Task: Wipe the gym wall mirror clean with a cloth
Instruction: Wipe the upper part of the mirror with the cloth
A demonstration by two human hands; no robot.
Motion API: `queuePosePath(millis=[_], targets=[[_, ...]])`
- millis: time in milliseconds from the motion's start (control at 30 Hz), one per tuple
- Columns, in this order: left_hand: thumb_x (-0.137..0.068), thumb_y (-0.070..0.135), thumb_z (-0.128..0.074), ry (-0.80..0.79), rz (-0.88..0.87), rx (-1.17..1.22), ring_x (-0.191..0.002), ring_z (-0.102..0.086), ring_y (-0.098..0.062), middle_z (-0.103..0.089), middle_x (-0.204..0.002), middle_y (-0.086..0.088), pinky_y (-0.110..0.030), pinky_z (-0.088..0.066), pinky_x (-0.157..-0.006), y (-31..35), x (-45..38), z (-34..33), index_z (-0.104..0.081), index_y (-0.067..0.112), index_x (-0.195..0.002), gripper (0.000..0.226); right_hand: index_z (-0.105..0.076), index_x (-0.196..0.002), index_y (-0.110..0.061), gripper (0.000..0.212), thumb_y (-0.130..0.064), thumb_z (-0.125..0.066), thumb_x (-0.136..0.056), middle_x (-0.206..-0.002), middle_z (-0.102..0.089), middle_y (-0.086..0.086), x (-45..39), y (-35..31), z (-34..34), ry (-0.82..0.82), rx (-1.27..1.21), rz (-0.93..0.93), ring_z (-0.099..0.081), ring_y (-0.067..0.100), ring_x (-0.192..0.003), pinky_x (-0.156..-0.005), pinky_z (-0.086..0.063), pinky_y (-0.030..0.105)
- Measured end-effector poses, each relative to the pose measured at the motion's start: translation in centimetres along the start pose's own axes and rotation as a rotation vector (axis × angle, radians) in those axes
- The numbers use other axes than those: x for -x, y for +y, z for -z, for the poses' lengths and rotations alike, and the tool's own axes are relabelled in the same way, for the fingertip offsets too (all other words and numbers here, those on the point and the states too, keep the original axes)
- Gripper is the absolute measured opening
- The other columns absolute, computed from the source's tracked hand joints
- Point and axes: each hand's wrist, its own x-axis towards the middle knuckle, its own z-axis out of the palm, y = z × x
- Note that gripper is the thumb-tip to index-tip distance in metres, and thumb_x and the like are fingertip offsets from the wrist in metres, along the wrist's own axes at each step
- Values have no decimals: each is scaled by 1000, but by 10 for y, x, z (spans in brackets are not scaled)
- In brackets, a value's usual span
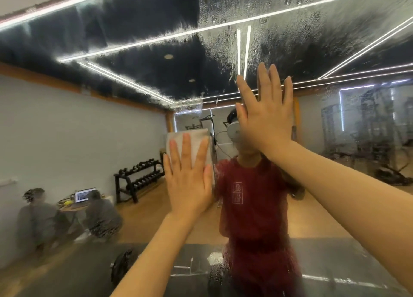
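Observation:
The wall mirror (89, 129) fills the whole view. Its left half is wiped and shows a sharp reflection, while the top right and right side are covered in droplets and streaks. My left hand (188, 178) presses a folded white cloth (194, 140) flat against the glass at the centre, fingers straight and spread. My right hand (266, 115) lies flat on the mirror above and to the right of the cloth, fingers straight, holding nothing.
Everything else is reflection: a person in a red shirt (252, 198) with a headset, a dumbbell rack (138, 178), two people crouched at a small table with a laptop (83, 195), and gym machines (366, 126) at the right.

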Motion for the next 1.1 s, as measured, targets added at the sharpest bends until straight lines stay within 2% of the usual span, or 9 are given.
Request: queuePosePath(millis=[133, 200, 267, 333, 467, 633, 900, 1000, 1100], targets=[[-103, 45, -20, 58, -29, -27, -152, 8, -32, 4, -167, -6, -49, 2, -122, 4, -101, 25, -1, 36, -158, 59, -45, -148, -24, 52, -42, -42, -99, -156, -33, 20, -2, -1, 1, 30, -23, 0, -25, 40, -146, -116, -18, 59], [-102, 46, -17, 69, -15, -27, -152, 8, -32, 4, -167, -6, -51, 0, -122, 9, -143, 38, -2, 36, -158, 58, -50, -143, -23, 50, -41, -46, -96, -153, -39, 20, -8, 4, 5, 63, -64, -8, -29, 37, -140, -111, -20, 52], [-102, 46, -16, 73, 18, -13, -152, 9, -32, 5, -167, -4, -52, -1, -123, 13, -158, 41, 0, 37, -157, 58, -54, -140, -22, 49, -41, -47, -96, -151, -40, 20, -21, 15, 12, 99, -93, -40, -31, 34, -135, -105, -19, 43], [-103, 45, -17, 91, 7, -4, -152, 8, -32, 2, -167, -5, -52, -2, -123, 18, -146, 36, -1, 37, -157, 57, -54, -140, -21, 48, -40, -45, -96, -152, -38, 21, -38, 31, 19, 108, -105, -91, -32, 35, -135, -103, -18, 41], [-103, 45, -18, 90, -64, -21, -153, 5, -32, -4, -167, -5, -50, -2, -122, 22, -106, 20, -5, 38, -157, 56, -43, -147, -22, 53, -43, -43, -98, -159, -23, 19, -67, 62, 34, -23, -115, -203, -19, 36, -147, -113, -14, 52], [-102, 48, -15, 87, -121, -45, -153, 6, -31, 0, -167, -4, -49, 2, -121, 19, -137, 30, 1, 43, -155, 56, -38, -149, -27, 64, -57, -29, -94, -161, -21, 13, -95, 78, 39, -98, -48, -137, -14, 33, -149, -116, -11, 55], [-106, 45, -17, 96, -44, -45, -151, 16, -29, 14, -166, 1, -48, 7, -121, 33, -282, 76, 6, 43, -155, 54, -31, -152, -29, 63, -57, -26, -95, -162, -20, 11, -118, 84, 23, -67, -19, -126, -12, 30, -150, -118, -5, 53], [-106, 45, -15, 108, -38, -38, -151, 15, -29, 12, -166, 1, -48, 6, -122, 36, -293, 79, 3, 42, -156, 53, -29, -153, -30, 64, -57, -26, -95, -163, -19, 10, -119, 85, 21, -63, -7, -121, -11, 30, -150, -118, -4, 51], [-104, 48, -12, 147, -84, -44, -152, 10, -29, 7, -167, 0, -48, 3, -122, 29, -263, 68, 1, 42, -156, 53, -29, -153, -30, 64, -57, -26, -95, -162, -19, 11, -119, 85, 21, -62, -7, -117, -12, 30, -150, -119, -5, 53]])
